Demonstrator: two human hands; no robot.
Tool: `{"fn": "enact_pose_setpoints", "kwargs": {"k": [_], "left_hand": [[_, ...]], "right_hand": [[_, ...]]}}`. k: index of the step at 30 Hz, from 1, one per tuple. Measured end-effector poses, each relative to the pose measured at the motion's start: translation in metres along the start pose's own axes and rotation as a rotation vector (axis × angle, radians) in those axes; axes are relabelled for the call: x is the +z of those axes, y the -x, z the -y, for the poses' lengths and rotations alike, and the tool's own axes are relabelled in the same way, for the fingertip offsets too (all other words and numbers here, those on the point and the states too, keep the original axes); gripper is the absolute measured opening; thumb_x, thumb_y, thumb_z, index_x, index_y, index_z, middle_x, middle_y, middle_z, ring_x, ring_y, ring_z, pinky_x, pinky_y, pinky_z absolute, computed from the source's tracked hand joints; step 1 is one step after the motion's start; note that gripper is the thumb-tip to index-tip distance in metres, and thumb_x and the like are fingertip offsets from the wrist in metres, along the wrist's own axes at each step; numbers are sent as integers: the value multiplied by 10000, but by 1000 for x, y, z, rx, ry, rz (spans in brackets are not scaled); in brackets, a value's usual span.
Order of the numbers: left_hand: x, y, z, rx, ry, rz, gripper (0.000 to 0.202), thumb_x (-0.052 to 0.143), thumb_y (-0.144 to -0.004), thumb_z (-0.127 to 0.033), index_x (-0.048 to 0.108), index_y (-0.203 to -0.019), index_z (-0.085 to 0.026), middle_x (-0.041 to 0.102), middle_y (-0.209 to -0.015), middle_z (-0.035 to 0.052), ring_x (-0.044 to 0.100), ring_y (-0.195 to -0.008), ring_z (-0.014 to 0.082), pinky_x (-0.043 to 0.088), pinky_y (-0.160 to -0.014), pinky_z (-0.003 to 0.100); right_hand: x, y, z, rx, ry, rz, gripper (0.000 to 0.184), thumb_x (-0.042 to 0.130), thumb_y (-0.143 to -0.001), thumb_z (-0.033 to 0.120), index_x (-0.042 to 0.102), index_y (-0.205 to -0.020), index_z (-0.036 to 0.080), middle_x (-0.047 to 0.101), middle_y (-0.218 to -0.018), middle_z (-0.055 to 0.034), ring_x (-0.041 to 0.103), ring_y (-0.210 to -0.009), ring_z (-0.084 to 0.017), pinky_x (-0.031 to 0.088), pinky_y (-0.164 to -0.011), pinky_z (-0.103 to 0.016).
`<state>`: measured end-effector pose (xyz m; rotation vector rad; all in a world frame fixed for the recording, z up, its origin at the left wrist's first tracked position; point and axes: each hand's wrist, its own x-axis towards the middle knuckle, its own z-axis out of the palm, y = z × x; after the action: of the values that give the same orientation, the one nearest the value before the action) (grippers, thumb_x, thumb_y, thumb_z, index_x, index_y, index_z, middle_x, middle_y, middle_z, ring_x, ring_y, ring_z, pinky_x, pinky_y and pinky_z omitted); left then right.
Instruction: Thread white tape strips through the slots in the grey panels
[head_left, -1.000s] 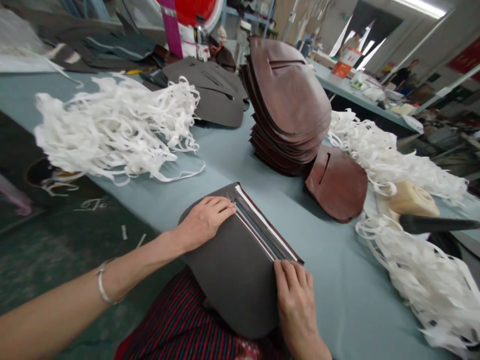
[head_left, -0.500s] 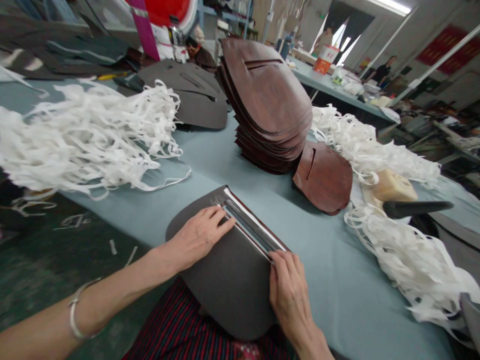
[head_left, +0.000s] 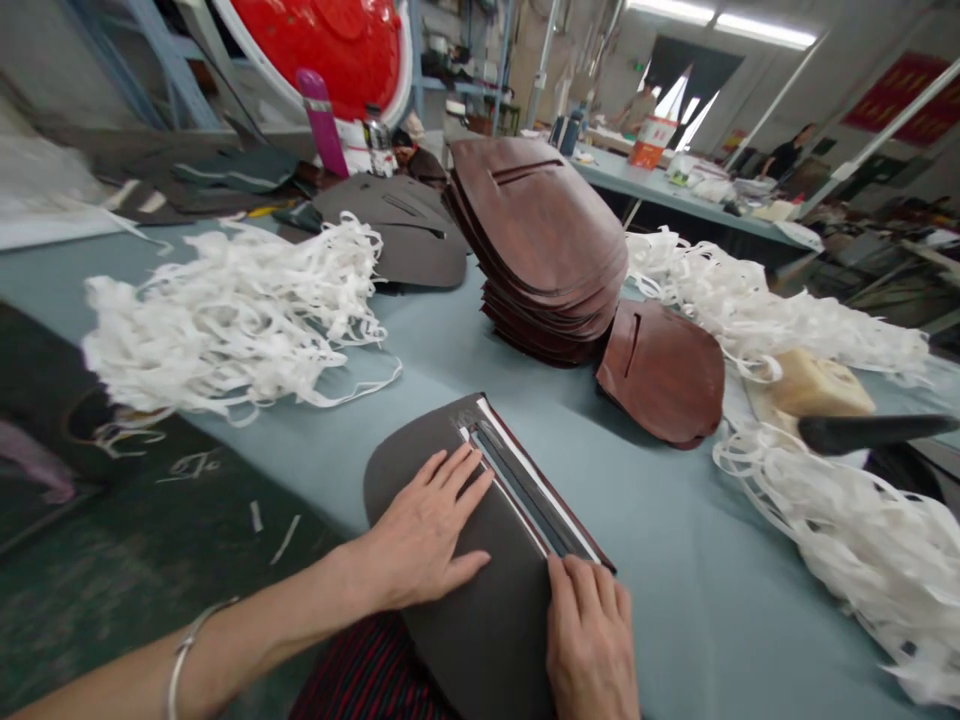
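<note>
A dark grey leather piece with a zipper slot edged in white tape lies at the near table edge, partly over my lap. My left hand lies flat on it, fingers stretched out toward the slot. My right hand presses down with its fingers together at the near end of the slot. Neither hand holds anything.
A tall stack of brown leather pieces and one loose brown piece sit further back. Heaps of white tape strips lie left and along the right. Grey pieces, a black-handled brush and a purple bottle are beyond.
My left hand has slid nearer along the grey piece and flattened, fingers spread. My right hand stays at the slot's near end. The camera has tilted up slightly.
</note>
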<state>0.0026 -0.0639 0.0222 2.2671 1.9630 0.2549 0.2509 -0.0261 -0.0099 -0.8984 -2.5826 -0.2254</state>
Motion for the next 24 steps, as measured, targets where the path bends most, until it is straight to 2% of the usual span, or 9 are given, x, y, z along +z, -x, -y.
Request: {"fn": "enact_pose_setpoints", "kwargs": {"k": [3, 6, 9, 11, 13, 15, 18, 21, 24], "left_hand": [[-6, -12, 5, 7, 42, -2, 763, 621, -772, -470, 294, -1426, -250, 236, -1529, 113, 148, -1411, 353, 210, -1118, 561], [-8, -32, 5, -20, 53, -99, 667, 639, -779, -408, 376, -1369, -242, 335, -1472, 116, 252, -1369, 344, 251, -1101, 535], [-7, -49, 6, -27, 59, -210, 538, 645, -799, -378, 462, -1272, -199, 486, -1322, 109, 388, -1269, 292, 322, -1069, 453], [-6, -52, 18, -66, 54, -292, 439, 604, -841, -373, 490, -1227, -197, 531, -1247, 96, 433, -1215, 263, 352, -1042, 426], [-7, -47, 41, -193, 3, -405, 354, 542, -883, -306, 495, -1214, -192, 533, -1235, 107, 437, -1205, 258, 354, -1030, 439], [-8, -36, 71, -387, -71, -526, 366, 511, -884, -223, 475, -1244, -164, 507, -1266, 144, 415, -1223, 284, 336, -1024, 483], [-7, -15, 113, -620, -91, -637, 388, 522, -874, -219, 477, -1243, -108, 534, -1184, 186, 450, -1151, 332, 348, -962, 531], [-4, -1, 134, -657, -23, -652, 196, 464, -913, -245, 592, -1012, -134, 590, -941, 116, 529, -963, 282, 403, -868, 471], [-3, 5, 135, -594, 58, -651, 211, 421, -943, -248, 606, -883, -165, 589, -863, 61, 551, -874, 213, 429, -814, 376]], "right_hand": [[14, 2, 11, -37, -39, -64, 221, 449, -893, 161, 625, -1025, 151, 645, -841, -96, 567, -740, -228, 416, -621, -345], [31, -9, 37, -79, -233, -174, 211, 448, -892, 131, 627, -995, 176, 661, -759, -50, 604, -687, -184, 462, -636, -307], [39, -30, 62, -200, -492, -226, 255, 453, -863, 86, 617, -1032, 183, 701, -865, -58, 644, -766, -177, 515, -710, -279], [37, -48, 68, -205, -612, -202, 284, 461, -851, 69, 602, -1063, 196, 695, -949, -73, 645, -835, -189, 529, -737, -284], [32, -69, 66, -145, -684, -156, 283, 458, -861, 66, 590, -1066, 209, 674, -977, -80, 631, -878, -194, 529, -771, -297], [26, -91, 59, -104, -727, -115, 260, 460, -879, 78, 588, -1059, 214, 651, -970, -78, 613, -891, -186, 522, -782, -291], [22, -130, 56, -47, -805, -70, 224, 447, -896, 103, 611, -1011, 203, 633, -922, -72, 588, -873, -182, 501, -787, -301], [29, -172, 69, 26, -982, 48, 189, 480, -874, 143, 656, -921, 194, 628, -870, -63, 566, -852, -188, 466, -812, -334], [48, -211, 90, 275, -1309, 167, 119, 618, -778, 224, 672, -875, 179, 628, -819, -44, 558, -790, -172, 460, -767, -314]]}}
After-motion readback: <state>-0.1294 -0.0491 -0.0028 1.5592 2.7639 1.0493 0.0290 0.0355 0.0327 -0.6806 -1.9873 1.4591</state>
